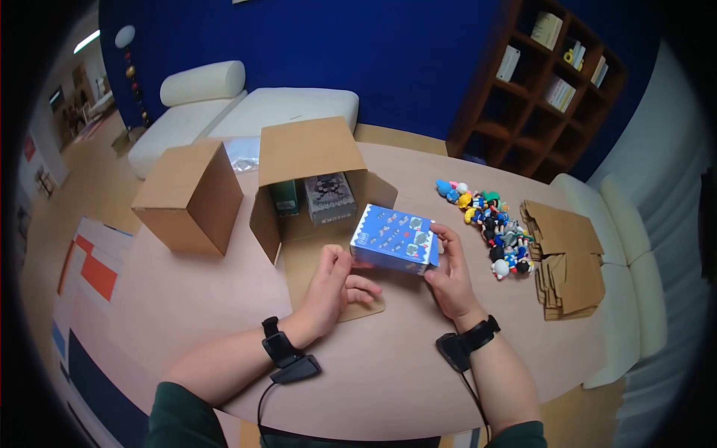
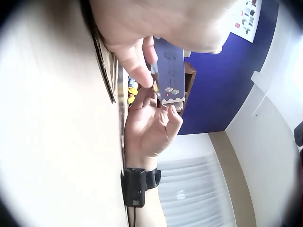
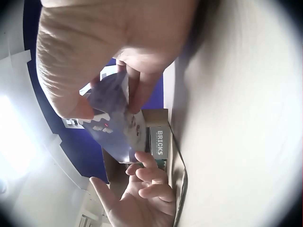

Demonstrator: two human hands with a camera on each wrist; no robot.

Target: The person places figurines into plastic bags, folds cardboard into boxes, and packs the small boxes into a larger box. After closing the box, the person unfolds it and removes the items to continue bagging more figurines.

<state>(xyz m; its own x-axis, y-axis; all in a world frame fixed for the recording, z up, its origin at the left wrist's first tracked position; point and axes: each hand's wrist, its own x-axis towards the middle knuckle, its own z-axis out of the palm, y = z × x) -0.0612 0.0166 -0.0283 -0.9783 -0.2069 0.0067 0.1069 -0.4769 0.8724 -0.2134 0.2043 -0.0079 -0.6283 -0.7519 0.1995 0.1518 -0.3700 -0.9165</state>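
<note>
A blue printed box [image 1: 393, 237] is held above the table, tilted, in front of an upright cardboard carton [image 1: 310, 149] whose front is open. My right hand [image 1: 454, 280] grips the box's right end, thumb on the near side and fingers behind. By the box's left end is my left hand [image 1: 328, 291], its fingers loosely spread; in the right wrist view the left hand [image 3: 142, 198] has its thumb apart and fingertips close to the box [image 3: 113, 127]; contact is unclear. Inside the carton stand a grey box [image 1: 331, 200] marked "BRICKS" and a green box [image 1: 285, 198].
A closed carton [image 1: 190, 198] stands at the left of the table [image 1: 388, 373]. Right of the blue box lies a cluster of colourful small figures [image 1: 497, 228], with flattened cardboard [image 1: 571, 261] beyond. One carton flap [image 1: 358, 307] extends toward me beneath the left hand.
</note>
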